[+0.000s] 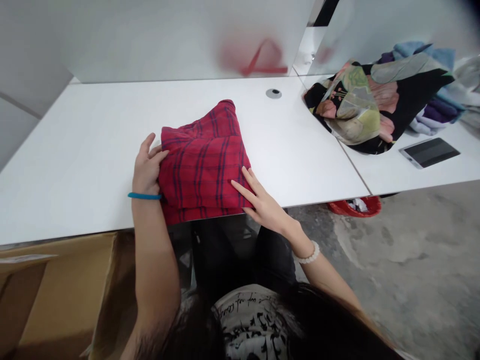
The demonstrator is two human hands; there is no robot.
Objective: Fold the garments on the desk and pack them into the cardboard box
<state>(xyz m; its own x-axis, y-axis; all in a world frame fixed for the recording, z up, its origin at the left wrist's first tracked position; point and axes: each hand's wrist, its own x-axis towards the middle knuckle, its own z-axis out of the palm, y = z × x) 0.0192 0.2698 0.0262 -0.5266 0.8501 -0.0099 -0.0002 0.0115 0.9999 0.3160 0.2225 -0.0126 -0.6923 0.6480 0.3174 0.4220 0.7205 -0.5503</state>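
A folded red plaid cloth [204,165] with dark blue lines lies at the front edge of the white table, a strip of it reaching that edge. My left hand [147,165], a blue band at its wrist, rests against the cloth's left side with the fingers apart and slightly bent. On the right front corner of the cloth, my right hand [262,202] lies with its fingers spread, touching the top. A white beaded bracelet circles the right wrist. Neither hand grips the fabric. Which kind of garment the cloth is cannot be made out.
At the back right, a black floral cloth [360,105] lies before a heap of blue and purple fabrics [442,107]. A phone-like device [431,152] sits near it. Below stand a red-lined bin [356,207] and, at left, a cardboard box [67,295]. A frosted partition [168,40] borders the back.
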